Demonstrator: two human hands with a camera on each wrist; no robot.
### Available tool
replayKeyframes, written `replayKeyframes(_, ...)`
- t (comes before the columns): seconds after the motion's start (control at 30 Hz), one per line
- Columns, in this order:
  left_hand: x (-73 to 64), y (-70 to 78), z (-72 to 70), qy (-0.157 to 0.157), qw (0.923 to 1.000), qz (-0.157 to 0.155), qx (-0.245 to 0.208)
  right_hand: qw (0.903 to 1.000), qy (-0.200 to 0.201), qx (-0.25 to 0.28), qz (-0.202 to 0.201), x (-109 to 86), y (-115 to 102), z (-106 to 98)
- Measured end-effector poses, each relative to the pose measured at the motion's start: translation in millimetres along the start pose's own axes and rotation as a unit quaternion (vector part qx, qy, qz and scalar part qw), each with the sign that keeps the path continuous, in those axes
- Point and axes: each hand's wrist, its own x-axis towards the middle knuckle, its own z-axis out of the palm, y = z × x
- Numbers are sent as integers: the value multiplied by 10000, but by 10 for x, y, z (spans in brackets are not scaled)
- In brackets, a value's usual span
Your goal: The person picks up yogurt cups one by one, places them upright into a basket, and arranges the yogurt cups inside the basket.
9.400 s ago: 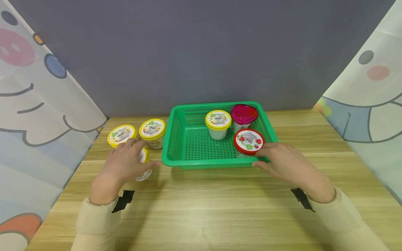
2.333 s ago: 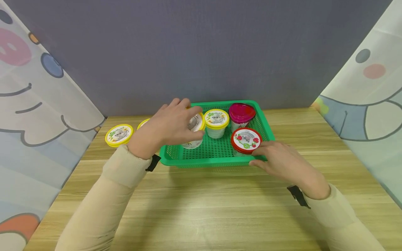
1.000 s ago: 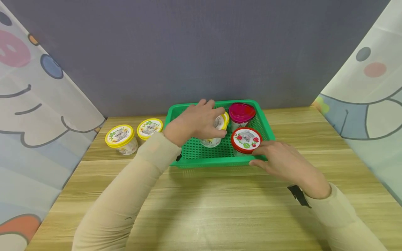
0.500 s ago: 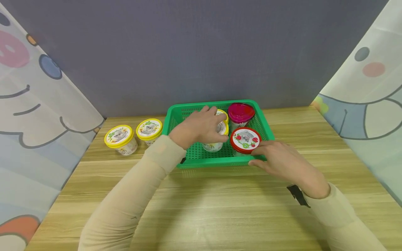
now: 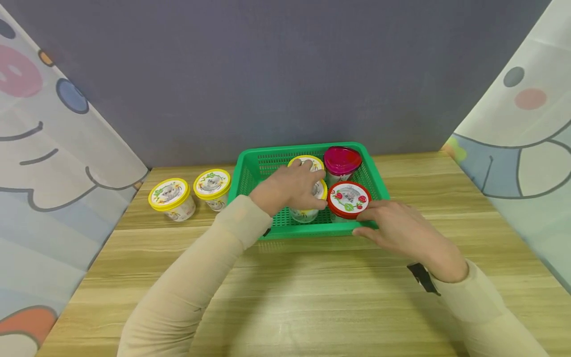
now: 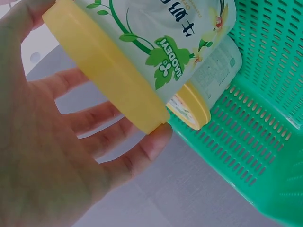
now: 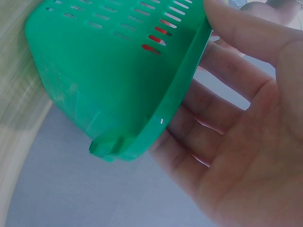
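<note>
My left hand [image 5: 290, 186] holds a yellow-lidded cup [image 5: 305, 216] upright inside the green basket [image 5: 290, 231]. In the left wrist view, thumb and fingers spread around the yellow lid of this white cup [image 6: 175, 52], printed with green leaves. Another yellow-lidded cup [image 5: 308, 161] stands just behind it, partly covered by the hand. On its right are a red-lidded cup [image 5: 349, 197] with strawberries on its lid and, farther back, a magenta-lidded cup [image 5: 342, 161]. My right hand [image 5: 403, 230] grips the basket's rim at the front right corner, thumb and fingers on it in the right wrist view.
Two more yellow-lidded cups, a left one [image 5: 170, 196] and a right one [image 5: 212, 184], stand on the wooden table [image 5: 312, 297] left of the basket. A grey panel [image 5: 285, 74] rises behind, and cartoon-printed cloths [image 5: 40, 148] flank the table.
My left hand has carried the nearest yellow-lidded cup from the table into the basket, lately bringing it forward beside the red-lidded cup. My right hand stays at the basket's corner.
</note>
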Motion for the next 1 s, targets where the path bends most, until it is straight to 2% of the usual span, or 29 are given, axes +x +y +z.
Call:
replayKeyframes(0.4, 49, 17, 74, -255, 9996, -79, -54, 10000, 25, -8, -37, 0, 1, -8)
replayKeyframes(0.63, 62, 58, 88, -656, 9977, -94, -141, 10000, 30, -23, -32, 9, 8, -11)
replayKeyframes(0.8, 73, 84, 80, -708, 9973, -64, -203, 10000, 28, -10, -56, 13, 21, -4)
replayKeyframes(1.0, 97, 84, 79, -794, 9958, -205, -398, 10000, 20, -14, -26, 15, 11, 1)
